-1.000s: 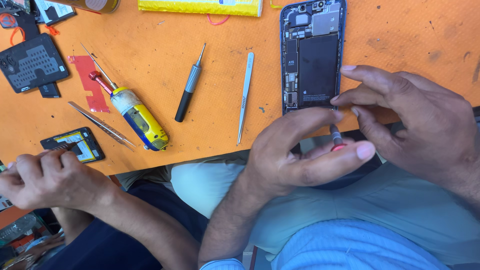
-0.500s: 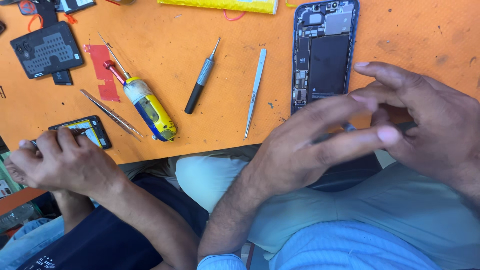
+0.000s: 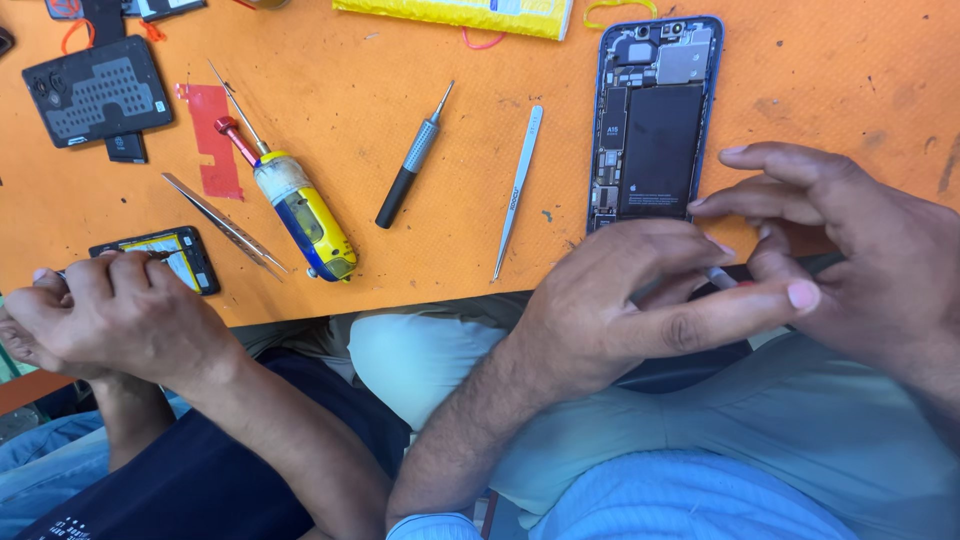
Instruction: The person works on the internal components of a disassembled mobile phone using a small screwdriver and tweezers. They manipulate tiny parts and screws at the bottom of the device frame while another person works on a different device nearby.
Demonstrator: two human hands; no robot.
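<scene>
At the desk (image 3: 820,90) edge, left hand (image 3: 640,310) and right hand (image 3: 860,250) pinch a small pale part (image 3: 722,278) between fingertips; it could slip, falling beside the opened phone (image 3: 655,120).

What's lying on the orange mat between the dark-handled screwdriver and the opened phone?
In the head view, one pair of silver tweezers lies between the screwdriver and the phone, pointing toward the mat's near edge. Otherwise that stretch is bare mat.

A matt, scuffed orange worktop (image 3: 420,270) is seen; the tweezers (image 3: 517,190) are of brushed metal, the screwdriver (image 3: 412,158) of metal with a black grip.
</scene>
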